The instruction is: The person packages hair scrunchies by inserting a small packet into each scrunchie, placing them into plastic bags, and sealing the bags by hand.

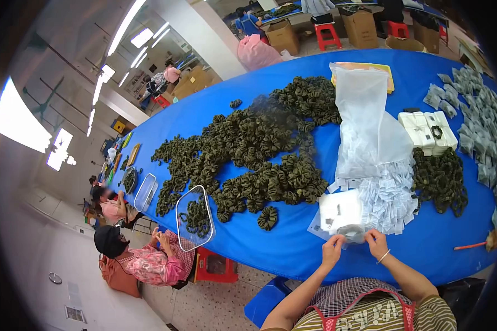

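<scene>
At the table's near edge, a small clear plastic bag [352, 234] with something dark inside is stretched between my hands. My left hand [331, 249] pinches its left side, and my right hand [376, 244], with a pale band at the wrist, pinches the right side. Just beyond lies a stack of white packaging [341, 207] with a small dark mark. A heap of small white labelled packets [389, 196] spills from a large translucent bag [364, 118]. Dark green scrunchies [268, 218] are piled to the left.
White stacks [429, 129], a dark green heap [440, 179] and many filled bags [477, 129] lie right on the blue table [259, 254]. An orange-handled brush [492, 241] sits at the right edge. A co-worker [143, 256] sits left beside a clear basket [195, 218].
</scene>
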`<control>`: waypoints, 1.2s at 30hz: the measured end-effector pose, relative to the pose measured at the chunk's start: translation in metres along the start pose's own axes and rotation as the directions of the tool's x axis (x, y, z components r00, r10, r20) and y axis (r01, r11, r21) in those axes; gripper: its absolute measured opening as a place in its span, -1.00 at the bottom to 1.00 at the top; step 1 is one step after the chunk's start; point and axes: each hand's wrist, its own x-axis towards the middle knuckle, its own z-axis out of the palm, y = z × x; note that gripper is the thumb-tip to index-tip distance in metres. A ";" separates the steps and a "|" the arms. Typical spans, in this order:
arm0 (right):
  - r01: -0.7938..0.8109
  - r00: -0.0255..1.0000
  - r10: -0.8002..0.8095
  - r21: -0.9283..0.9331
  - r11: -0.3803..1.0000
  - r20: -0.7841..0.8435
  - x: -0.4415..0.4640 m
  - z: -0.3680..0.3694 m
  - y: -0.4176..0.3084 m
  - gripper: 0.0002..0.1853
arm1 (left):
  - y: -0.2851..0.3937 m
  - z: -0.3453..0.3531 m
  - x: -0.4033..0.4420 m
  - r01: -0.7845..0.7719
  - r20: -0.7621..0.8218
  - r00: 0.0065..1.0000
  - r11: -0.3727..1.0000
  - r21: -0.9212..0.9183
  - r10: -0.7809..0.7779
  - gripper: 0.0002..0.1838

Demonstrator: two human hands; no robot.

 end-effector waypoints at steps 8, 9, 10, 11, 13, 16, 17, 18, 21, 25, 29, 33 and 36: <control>-0.014 1.000 0.017 0.110 0.994 -0.023 0.006 0.005 0.014 -0.82 | -0.024 0.003 0.005 0.157 0.047 0.986 0.987 0.043 -0.159 -0.78; -0.020 1.000 0.023 0.103 0.994 -0.021 0.005 0.005 0.020 -0.82 | -0.028 0.003 0.004 0.139 0.044 0.989 0.989 0.057 -0.141 -0.76; -0.025 0.999 0.026 0.089 0.996 -0.018 0.003 0.005 0.025 -0.82 | -0.031 0.000 0.002 0.146 0.054 0.987 0.987 0.063 -0.150 -0.75; -0.007 1.000 0.009 0.085 0.996 -0.020 0.001 0.006 0.026 -0.82 | -0.034 0.000 0.000 0.153 0.064 0.986 0.986 0.062 -0.156 -0.75; -0.011 1.000 0.012 0.078 0.997 -0.009 -0.002 0.008 0.030 -0.82 | -0.040 0.002 -0.003 0.169 0.077 0.982 0.984 0.049 -0.173 -0.75; -0.028 1.000 0.028 0.048 0.998 0.012 -0.006 0.001 0.019 -0.83 | -0.039 0.002 -0.009 0.193 0.100 0.975 0.980 0.041 -0.196 -0.75; -0.028 0.999 0.028 0.043 0.999 0.016 -0.006 0.002 0.020 -0.83 | -0.039 0.001 -0.008 0.188 0.100 0.976 0.981 0.050 -0.193 -0.75; -0.029 0.999 0.028 0.040 0.999 0.021 -0.006 0.003 0.021 -0.83 | -0.040 0.000 -0.008 0.185 0.100 0.977 0.981 0.061 -0.190 -0.75; -0.017 1.000 0.017 0.018 1.000 0.013 -0.006 0.002 0.025 -0.84 | -0.033 -0.001 -0.010 0.188 0.101 0.976 0.980 0.057 -0.193 -0.75; -0.028 0.999 0.027 0.016 0.999 0.034 -0.009 0.001 0.023 -0.84 | -0.029 -0.003 -0.011 0.192 0.109 0.974 0.980 0.057 -0.197 -0.74; -0.038 0.998 0.037 0.018 0.999 0.046 -0.011 0.001 0.018 -0.85 | -0.028 -0.003 -0.012 0.188 0.103 0.975 0.979 0.074 -0.195 -0.73; -0.037 0.998 0.037 -0.009 0.999 0.056 -0.014 0.002 0.012 -0.84 | -0.030 -0.005 -0.015 0.184 0.102 0.976 0.980 0.075 -0.191 -0.74; 0.059 0.997 -0.053 -0.106 0.993 0.056 -0.013 0.000 0.007 -0.83 | -0.049 -0.003 -0.016 0.153 0.102 0.982 0.985 0.085 -0.161 -0.73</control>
